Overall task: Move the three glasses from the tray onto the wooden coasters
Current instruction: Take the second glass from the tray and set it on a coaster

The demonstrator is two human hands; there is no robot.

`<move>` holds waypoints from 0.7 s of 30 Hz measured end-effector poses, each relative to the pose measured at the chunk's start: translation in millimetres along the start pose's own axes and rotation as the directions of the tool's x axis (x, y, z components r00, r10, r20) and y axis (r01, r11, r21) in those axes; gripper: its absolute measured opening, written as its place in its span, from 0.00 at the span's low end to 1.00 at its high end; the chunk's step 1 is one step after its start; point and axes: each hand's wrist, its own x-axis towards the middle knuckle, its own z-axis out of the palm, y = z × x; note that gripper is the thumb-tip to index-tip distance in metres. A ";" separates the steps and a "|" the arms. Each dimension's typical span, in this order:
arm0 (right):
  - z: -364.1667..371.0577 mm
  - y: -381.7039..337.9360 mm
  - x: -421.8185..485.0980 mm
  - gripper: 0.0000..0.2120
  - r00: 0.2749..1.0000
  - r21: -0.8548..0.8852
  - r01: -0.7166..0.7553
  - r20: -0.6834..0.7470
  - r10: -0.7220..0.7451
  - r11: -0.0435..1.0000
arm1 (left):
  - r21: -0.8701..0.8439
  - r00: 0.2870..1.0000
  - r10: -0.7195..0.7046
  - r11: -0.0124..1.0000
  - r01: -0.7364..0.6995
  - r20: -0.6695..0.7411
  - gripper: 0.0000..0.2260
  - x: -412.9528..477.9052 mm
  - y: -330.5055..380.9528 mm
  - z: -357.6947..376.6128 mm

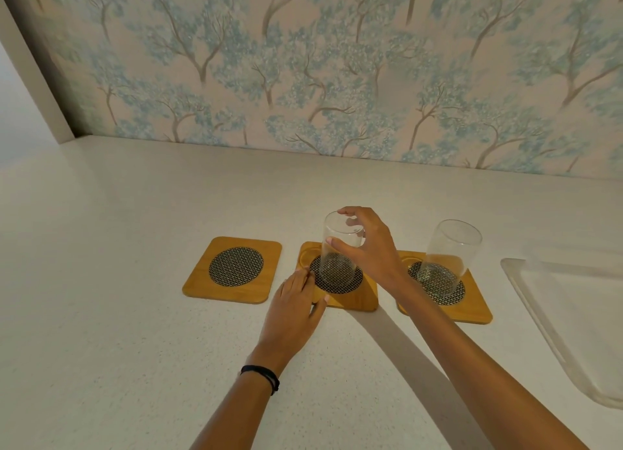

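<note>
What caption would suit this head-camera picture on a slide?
Right hand sets a glass on the middle coaster, left hand at its edge.

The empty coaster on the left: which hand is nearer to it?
Left. The left hand rests just right of the empty coaster, on the middle coaster's edge. The right hand is farther right, holding the middle glass.
</note>
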 end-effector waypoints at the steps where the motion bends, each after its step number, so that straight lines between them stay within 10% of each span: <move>1: 0.7 -0.1 -0.2 0.24 1.000 -0.006 -0.002 0.002 0.002 1.000 | 0.002 1.000 -0.001 1.000 0.001 0.000 0.24 0.0 -0.1 0.1; 21: -38.0 -8.9 -19.6 0.25 0.970 -0.197 -0.003 0.238 0.051 0.980 | 0.096 1.000 -0.010 0.995 0.008 0.020 0.22 -9.1 8.3 -10.1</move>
